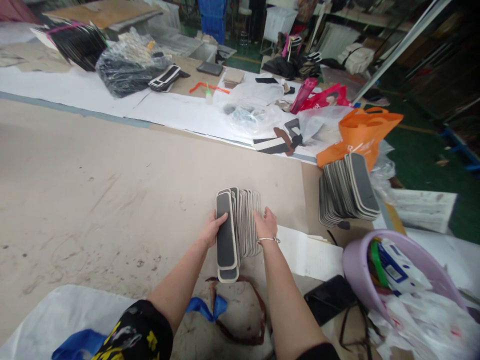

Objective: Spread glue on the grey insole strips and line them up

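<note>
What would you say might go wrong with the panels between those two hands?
The row of panels between the left hand and right hand could splay if either lets up. The front panel overlaps one jutting out lower, so those two might slide. The brown strap lies close by and may snag.

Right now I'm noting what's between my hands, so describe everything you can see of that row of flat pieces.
The row of flat pieces is many thin, long, round-cornered slabs packed side by side on the tan surface. The leftmost shows a dark grey face with a pale rim; its material is unclear. The left hand holds that end, thumb on the face; the right hand is at the other.
</note>
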Available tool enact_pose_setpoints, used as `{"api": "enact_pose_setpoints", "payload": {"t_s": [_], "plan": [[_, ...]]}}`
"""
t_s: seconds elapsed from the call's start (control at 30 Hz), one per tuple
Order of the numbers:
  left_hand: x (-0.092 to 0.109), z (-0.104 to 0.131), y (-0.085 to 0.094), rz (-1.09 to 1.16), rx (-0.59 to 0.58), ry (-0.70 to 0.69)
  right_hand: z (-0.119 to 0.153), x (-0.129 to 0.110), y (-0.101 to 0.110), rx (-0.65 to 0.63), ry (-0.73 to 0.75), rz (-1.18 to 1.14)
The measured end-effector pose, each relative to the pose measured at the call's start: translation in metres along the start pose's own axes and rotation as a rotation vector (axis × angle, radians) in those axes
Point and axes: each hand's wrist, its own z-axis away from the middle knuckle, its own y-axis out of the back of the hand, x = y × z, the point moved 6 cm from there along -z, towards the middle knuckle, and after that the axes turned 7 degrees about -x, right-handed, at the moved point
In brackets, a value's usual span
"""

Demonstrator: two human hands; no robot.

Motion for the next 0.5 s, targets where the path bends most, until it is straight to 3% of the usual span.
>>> {"api": "enact_pose_setpoints", "payload": {"t_s": [0.2, 0.3, 0.5], "plan": [[-0.010, -0.012, -0.005, 0.060, -0.083, 0.156, -0.011, 0.026, -0.007, -0.084, -0.119, 0.011], [-0.015, -0.016, -0.012, 0.078, -0.111, 0.184, -0.015, 0.028, -0.008, -0.124, -0.141, -0.005], [-0.016, -0.013, -0.023, 0.092, -0.138, 0.163, -0.011, 0.019, 0.001, -0.085, -0.090, 0.058]]}}
